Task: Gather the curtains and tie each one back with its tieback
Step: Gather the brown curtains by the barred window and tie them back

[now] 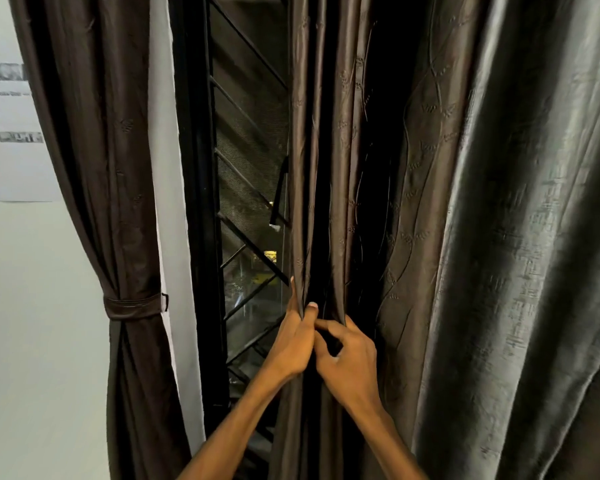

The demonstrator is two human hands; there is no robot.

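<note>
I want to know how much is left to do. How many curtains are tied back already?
1. The left curtain by the wall is cinched with its tieback. The right curtain hangs loose, both hands gripping its folds: left hand, right hand.

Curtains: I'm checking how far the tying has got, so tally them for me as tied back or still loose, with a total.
Tied back with a tieback: 1, the left curtain
Still loose: 1, the right curtain, its folds held by the left hand and right hand
Total: 2

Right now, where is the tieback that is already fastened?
In the head view it sits low on the left: the tieback wraps the gathered left curtain, beside the white wall strip and dark window frame.
</note>
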